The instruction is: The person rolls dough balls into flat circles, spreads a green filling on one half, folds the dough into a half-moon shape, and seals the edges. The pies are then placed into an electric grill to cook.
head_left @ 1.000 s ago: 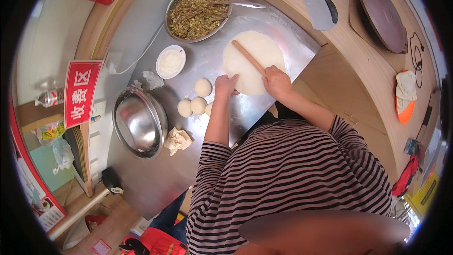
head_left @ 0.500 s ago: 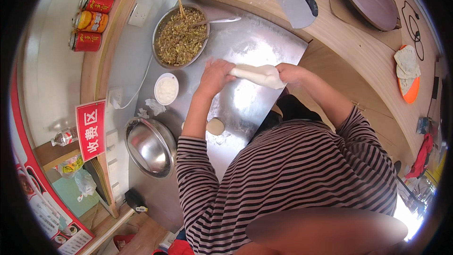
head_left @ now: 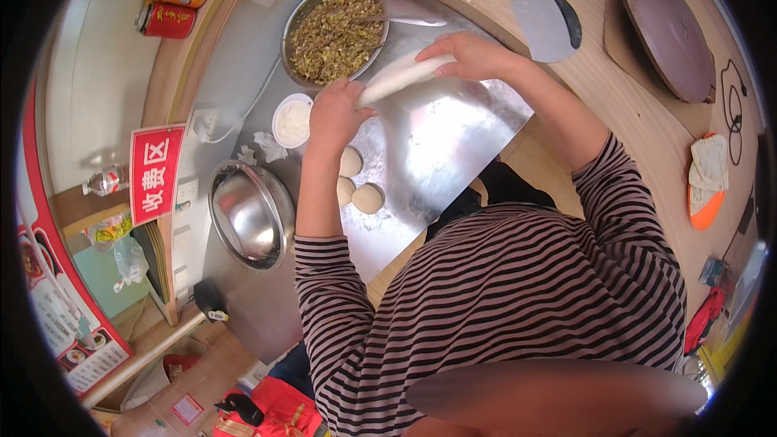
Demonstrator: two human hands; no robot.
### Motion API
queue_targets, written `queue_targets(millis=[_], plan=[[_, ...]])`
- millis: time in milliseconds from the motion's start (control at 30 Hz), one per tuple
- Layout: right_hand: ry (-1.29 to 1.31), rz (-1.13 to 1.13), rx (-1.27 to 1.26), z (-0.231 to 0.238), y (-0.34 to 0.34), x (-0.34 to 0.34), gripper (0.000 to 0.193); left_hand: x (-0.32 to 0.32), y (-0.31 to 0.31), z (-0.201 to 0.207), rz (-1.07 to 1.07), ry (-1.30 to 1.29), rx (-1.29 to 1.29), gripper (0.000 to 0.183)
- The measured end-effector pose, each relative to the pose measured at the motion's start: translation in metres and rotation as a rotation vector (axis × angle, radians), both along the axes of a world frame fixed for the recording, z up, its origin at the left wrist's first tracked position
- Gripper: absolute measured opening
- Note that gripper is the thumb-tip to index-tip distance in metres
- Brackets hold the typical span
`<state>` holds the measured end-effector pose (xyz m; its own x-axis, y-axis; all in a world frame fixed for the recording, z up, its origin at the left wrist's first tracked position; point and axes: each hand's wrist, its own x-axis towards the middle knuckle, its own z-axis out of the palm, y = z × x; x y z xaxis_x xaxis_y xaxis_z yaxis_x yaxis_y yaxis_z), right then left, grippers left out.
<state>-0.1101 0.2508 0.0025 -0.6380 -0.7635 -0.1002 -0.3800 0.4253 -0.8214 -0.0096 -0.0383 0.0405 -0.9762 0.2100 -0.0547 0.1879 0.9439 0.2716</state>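
A long piece of white dough [head_left: 402, 81] is stretched between my two hands over the metal worktop. My left hand [head_left: 338, 113] grips its lower left end, and my right hand [head_left: 465, 57] pinches the upper right end. Just past the dough stands a metal bowl of chopped filling [head_left: 334, 39], with chopsticks and a spoon in it. Beside my left wrist is a small white bowl [head_left: 292, 120] with something white inside. Three round dough balls [head_left: 367, 198] lie on the worktop, right of my left forearm, one of them partly hidden by it.
A large empty metal bowl [head_left: 252, 216] sits left of my left forearm. On the wooden counter to the right are a dough scraper [head_left: 544, 26], a round brown griddle or lid [head_left: 668, 32] and an orange plate with flatbread [head_left: 706, 182]. Crumpled tissue [head_left: 269, 146] lies near the small bowl.
Both hands have carried the dough farther away over the worktop, toward the bowl of filling. It is now tilted up to the right. More dough balls show beside my left forearm.
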Motion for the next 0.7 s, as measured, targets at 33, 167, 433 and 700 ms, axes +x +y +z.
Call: queue_targets(millis=[33, 167, 433, 700], plan=[[0.084, -0.007, -0.062, -0.005, -0.004, -0.002, 0.041, 0.005, -0.001, -0.007, 0.000, 0.069, -0.002, 0.038], [0.435, -0.018, 0.018, -0.055, -0.007, 0.019, 0.036, 0.039, 0.024, -0.068, 0.082, 0.110, -0.087, 0.039], [0.610, -0.206, -0.009, -0.102, 0.012, 0.078, 0.038, 0.093, 0.076, -0.137, 0.260, 0.142, -0.032, 0.058], [0.398, -0.008, 0.185, -0.099, -0.039, 0.103, 0.075, 0.070, 0.113, -0.138, 0.231, -0.051, 0.160, 0.077]])
